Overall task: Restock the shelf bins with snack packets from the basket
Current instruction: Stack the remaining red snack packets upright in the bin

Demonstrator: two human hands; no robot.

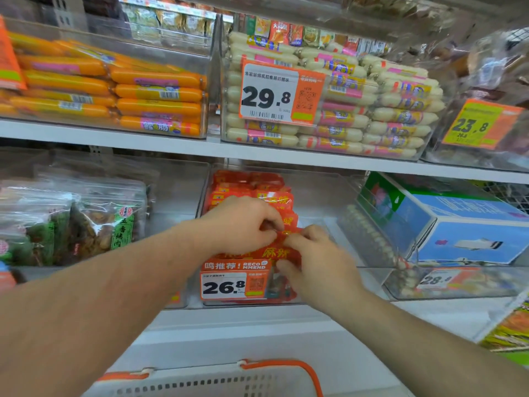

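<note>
At the middle bin of the lower shelf, both hands meet over a heap of red snack packets. The left hand curls its fingers onto a red packet at the top of the heap, and the right hand pinches the same cluster from the right, just above the 26.8 price tag. Red packets already lie stacked from the far wall toward the near front, so this bin looks well on its way, though its right side shows bare space. Near the bottom edge, the basket shows only its rim and orange handle; whether packets remain inside cannot be told.
</note>
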